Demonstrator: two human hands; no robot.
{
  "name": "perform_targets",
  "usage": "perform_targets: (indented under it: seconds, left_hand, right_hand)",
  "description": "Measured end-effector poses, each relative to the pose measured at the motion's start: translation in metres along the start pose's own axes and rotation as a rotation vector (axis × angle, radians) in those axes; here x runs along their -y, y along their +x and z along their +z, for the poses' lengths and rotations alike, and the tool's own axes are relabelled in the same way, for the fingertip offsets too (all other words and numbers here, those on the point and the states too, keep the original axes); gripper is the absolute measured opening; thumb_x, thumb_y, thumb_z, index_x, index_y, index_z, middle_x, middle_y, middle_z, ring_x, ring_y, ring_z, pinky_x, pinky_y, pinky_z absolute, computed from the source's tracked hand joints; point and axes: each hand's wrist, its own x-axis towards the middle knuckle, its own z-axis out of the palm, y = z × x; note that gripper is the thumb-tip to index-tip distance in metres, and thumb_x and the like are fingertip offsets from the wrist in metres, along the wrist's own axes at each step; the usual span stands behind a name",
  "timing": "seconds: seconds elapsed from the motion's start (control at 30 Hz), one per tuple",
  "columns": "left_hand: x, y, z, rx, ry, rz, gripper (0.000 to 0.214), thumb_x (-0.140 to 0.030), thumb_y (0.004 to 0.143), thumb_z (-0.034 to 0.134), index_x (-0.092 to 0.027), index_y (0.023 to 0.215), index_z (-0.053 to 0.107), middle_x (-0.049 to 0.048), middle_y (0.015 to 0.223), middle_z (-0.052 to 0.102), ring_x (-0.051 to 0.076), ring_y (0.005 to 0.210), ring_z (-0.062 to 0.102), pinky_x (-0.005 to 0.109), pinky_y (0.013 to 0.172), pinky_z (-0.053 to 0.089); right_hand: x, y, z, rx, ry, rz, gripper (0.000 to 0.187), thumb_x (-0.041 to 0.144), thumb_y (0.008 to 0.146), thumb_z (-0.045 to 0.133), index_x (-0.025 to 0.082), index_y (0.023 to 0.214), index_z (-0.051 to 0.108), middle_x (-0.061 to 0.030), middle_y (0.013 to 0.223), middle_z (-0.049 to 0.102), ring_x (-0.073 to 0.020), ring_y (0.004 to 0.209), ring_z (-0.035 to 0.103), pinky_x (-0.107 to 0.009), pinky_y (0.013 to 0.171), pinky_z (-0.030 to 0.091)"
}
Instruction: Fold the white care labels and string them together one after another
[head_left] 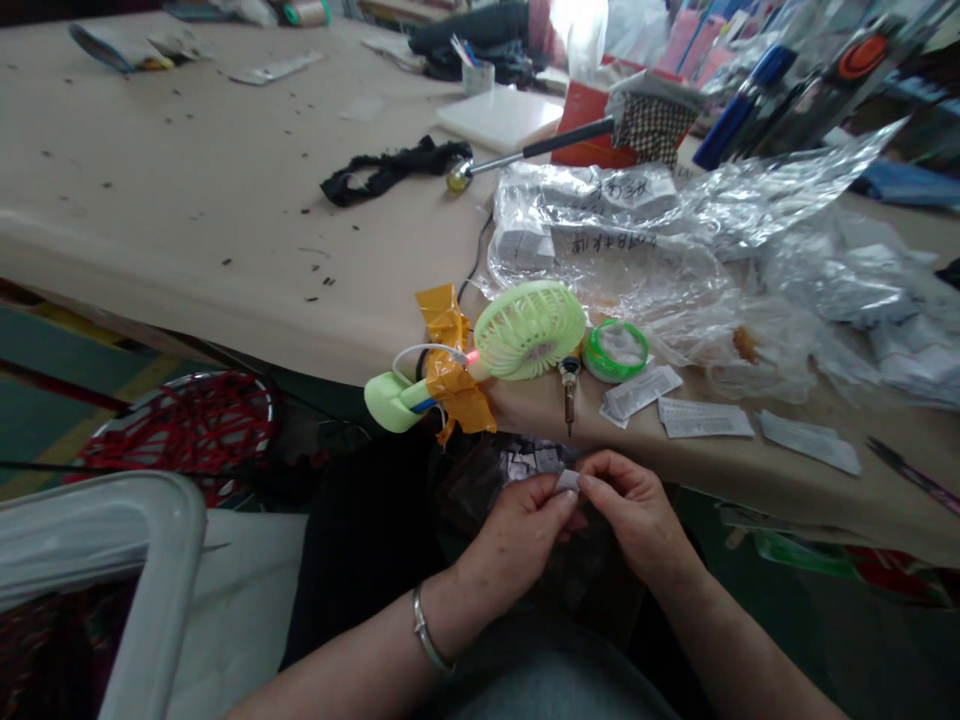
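Observation:
Over my lap, just below the table's front edge, my left hand [525,530] and my right hand [637,510] meet at the fingertips. Both pinch one small white tag [568,480] between thumb and forefinger. A silver bangle [429,630] sits on my left wrist. Under the hands lies a dark clear bag [525,462] holding several more small white tags.
On the beige table [187,200] edge stand a green hand fan [517,335] taped with orange tape, a small awl-like tool [569,385], a green tape ring [616,350] and white paper labels [705,418]. Crinkled plastic bags [675,230] spread right. A white-framed chair [135,560] stands left.

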Motion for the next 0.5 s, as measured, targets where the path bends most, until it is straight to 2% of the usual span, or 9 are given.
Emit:
perform_targets:
  seconds: [0.1, 0.23, 0.5]
  left_hand:
    - [-0.007, 0.002, -0.004, -0.090, 0.145, 0.155, 0.015, -0.022, 0.080, 0.055, -0.016, 0.071, 0.065, -0.0003, 0.068, 0.060, 0.012, 0.067, 0.052, 0.022, 0.064, 0.040]
    - [-0.016, 0.005, -0.010, -0.167, 0.241, 0.254, 0.013, -0.024, 0.080, 0.057, -0.019, 0.080, 0.069, 0.0004, 0.074, 0.066, 0.014, 0.071, 0.056, 0.022, 0.067, 0.043]
    - [-0.032, 0.009, -0.015, -0.202, 0.505, 0.421, 0.018, -0.025, 0.085, 0.052, -0.020, 0.079, 0.069, 0.0002, 0.070, 0.066, 0.013, 0.064, 0.057, 0.022, 0.062, 0.041]
  right_hand:
    - [0.010, 0.002, 0.000, -0.023, -0.156, -0.093, 0.015, 0.031, 0.076, 0.061, 0.018, 0.070, 0.060, 0.0034, 0.060, 0.051, -0.0093, 0.055, 0.045, -0.020, 0.052, 0.037]
    - [0.019, 0.006, 0.001, -0.027, -0.282, -0.157, 0.014, 0.029, 0.078, 0.059, 0.018, 0.070, 0.060, 0.0036, 0.059, 0.049, -0.0088, 0.054, 0.042, -0.019, 0.048, 0.035]
    - [0.028, 0.013, 0.003, -0.074, -0.430, -0.302, 0.011, 0.025, 0.080, 0.057, 0.019, 0.071, 0.060, 0.0039, 0.058, 0.051, -0.0088, 0.052, 0.043, -0.020, 0.050, 0.036]
